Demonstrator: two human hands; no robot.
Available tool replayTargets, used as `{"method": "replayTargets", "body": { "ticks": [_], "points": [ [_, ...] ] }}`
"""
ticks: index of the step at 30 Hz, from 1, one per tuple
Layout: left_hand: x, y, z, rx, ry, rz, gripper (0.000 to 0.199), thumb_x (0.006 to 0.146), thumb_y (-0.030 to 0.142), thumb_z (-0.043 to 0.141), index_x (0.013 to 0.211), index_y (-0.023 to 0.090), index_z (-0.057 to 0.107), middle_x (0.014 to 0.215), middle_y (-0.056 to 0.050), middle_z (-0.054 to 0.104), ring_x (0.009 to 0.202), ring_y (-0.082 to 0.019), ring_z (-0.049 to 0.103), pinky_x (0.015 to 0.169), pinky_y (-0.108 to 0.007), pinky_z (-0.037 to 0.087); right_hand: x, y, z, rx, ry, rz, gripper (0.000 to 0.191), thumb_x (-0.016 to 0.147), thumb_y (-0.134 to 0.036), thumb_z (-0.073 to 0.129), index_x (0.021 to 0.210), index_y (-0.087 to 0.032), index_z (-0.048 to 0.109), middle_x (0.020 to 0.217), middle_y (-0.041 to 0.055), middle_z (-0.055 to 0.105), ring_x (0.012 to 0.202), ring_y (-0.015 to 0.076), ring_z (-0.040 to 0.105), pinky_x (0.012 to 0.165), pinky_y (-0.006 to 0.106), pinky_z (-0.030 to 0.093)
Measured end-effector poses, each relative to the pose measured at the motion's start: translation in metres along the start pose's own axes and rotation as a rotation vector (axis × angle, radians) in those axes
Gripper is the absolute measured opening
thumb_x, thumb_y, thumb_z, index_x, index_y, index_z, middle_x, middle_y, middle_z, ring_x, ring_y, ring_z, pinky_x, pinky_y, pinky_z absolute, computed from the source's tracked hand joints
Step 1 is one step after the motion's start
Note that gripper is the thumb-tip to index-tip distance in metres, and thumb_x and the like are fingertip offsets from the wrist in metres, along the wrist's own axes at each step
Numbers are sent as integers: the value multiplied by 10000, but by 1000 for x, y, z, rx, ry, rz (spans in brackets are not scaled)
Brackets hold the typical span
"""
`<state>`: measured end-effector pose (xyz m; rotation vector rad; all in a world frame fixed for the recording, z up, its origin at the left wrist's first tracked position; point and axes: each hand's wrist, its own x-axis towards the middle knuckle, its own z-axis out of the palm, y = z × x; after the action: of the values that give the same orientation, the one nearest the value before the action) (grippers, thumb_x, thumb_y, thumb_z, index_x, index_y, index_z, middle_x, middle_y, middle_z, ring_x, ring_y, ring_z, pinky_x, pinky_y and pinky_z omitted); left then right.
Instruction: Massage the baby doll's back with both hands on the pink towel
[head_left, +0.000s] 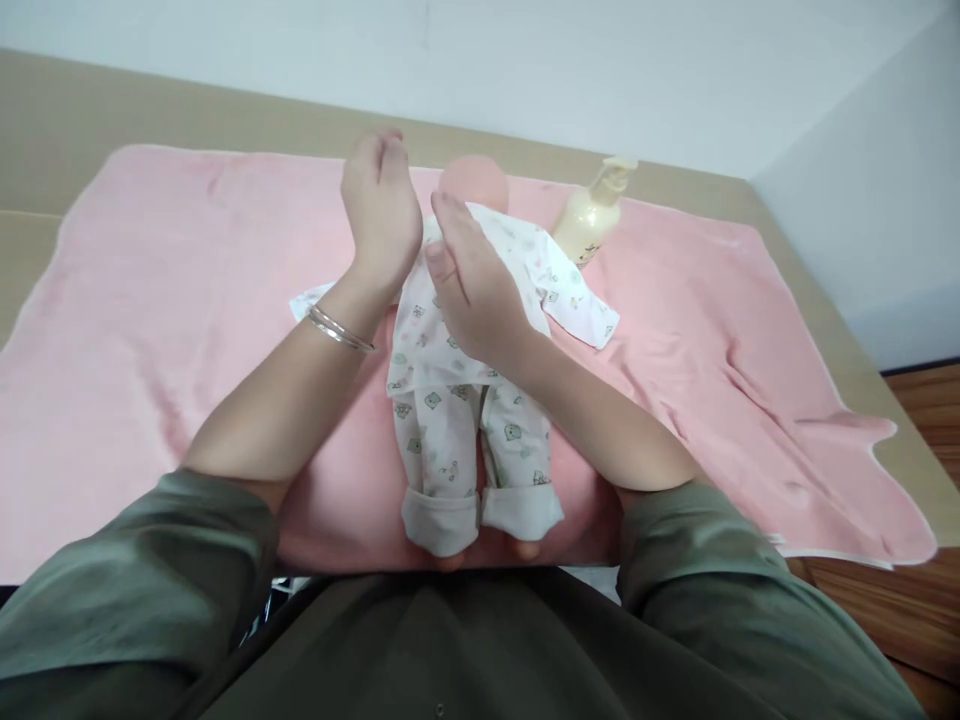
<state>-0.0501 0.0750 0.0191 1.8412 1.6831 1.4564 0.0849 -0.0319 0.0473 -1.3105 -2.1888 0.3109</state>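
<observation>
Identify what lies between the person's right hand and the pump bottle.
In the head view, the shoulder part of the printed white shirt lies between the right hand and the pump bottle.

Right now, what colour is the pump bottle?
Pale yellow; the bottle shows in the head view, the only one.

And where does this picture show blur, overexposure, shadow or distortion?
In the head view, the bare left hand looks slightly soft, perhaps from motion; the white printed long-sleeved top looks almost washed out near the shoulder; shade darkens the front edge of the pink plush blanket; the green fabric sleeves loom large, suggesting wide-angle distortion.
</observation>
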Motion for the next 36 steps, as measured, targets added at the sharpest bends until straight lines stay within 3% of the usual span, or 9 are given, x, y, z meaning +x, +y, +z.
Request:
{"method": "replayTargets", "body": {
  "ticks": [3, 7, 13, 16, 19, 23, 28, 32, 36],
  "points": [
    [-3, -7, 7, -79, 73, -167, 369, 1081, 448, 306, 864, 292, 560, 979, -24, 721, 1033, -153, 634, 943, -382, 501, 9, 11, 13, -129, -121, -12, 528, 1124, -294, 250, 1488, -78, 566, 1729, 141, 365, 1657, 269, 283, 1404, 485, 238],
    [-28, -3, 24, -68, -31, -171, 284, 1027, 278, 419, 825, 244, 615, 946, -46, 741, 993, -194, 657, 943, -383, 501, 23, 32, 14, -218, -197, 4, 456, 1011, -106, 343, 1285, -88, 708, 1691, 120, 442, 1642, 276, 320, 1406, 534, 191],
    [-39, 2, 24, 12, -74, -169, 308, 1010, 286, 416, 873, 228, 686, 1005, -73, 777, 1028, -250, 688, 954, -397, 495, 40, 73, -2, -173, -142, 203, 617, 1041, -372, 433, 1602, -116, 429, 1755, 148, 300, 1635, 365, 309, 1360, 630, 233],
    [-38, 0, 23, -2, -82, -185, 279, 995, 270, 439, 893, 238, 697, 1035, -59, 785, 1043, -236, 688, 969, -378, 498, 30, 65, -2, -235, -160, 250, 680, 1057, -427, 414, 1625, -56, 368, 1725, 225, 330, 1622, 446, 293, 1323, 705, 236],
    [-38, -2, 24, -28, -79, -198, 248, 974, 241, 462, 932, 222, 706, 1070, -64, 788, 1061, -233, 684, 1011, -391, 500, 7, 35, 6, -322, -122, 196, 658, 1040, -330, 424, 1612, -9, 372, 1714, 266, 325, 1609, 503, 277, 1301, 744, 231],
    [-38, -5, 24, -48, -65, -208, 233, 964, 201, 490, 921, 205, 719, 1030, -57, 781, 1045, -200, 680, 990, -367, 512, -11, 8, 8, -332, -207, 10, 637, 993, -211, 423, 1609, -50, 400, 1758, 178, 278, 1660, 432, 186, 1364, 688, 128],
    [-39, -5, 25, -7, -59, -192, 262, 963, 188, 459, 910, 215, 713, 990, -40, 776, 966, -193, 670, 931, -376, 509, 13, 48, -8, -235, -325, -21, 604, 1032, -302, 383, 1627, -198, 407, 1768, 35, 297, 1677, 318, 193, 1393, 635, 102],
    [-40, -2, 24, -1, -61, -191, 245, 953, 182, 475, 906, 237, 709, 970, -18, 779, 928, -183, 659, 896, -367, 494, 23, 67, -11, -241, -178, 183, 655, 1076, -446, 336, 1609, -70, 391, 1733, 169, 345, 1642, 357, 283, 1370, 607, 215],
    [-39, -2, 24, -8, -74, -211, 254, 952, 174, 466, 908, 227, 711, 1014, -41, 786, 972, -211, 676, 887, -376, 491, -3, 33, -6, -363, -135, 245, 664, 1080, -374, 342, 1538, 102, 405, 1653, 327, 397, 1587, 453, 356, 1327, 633, 288]
  ]
}}
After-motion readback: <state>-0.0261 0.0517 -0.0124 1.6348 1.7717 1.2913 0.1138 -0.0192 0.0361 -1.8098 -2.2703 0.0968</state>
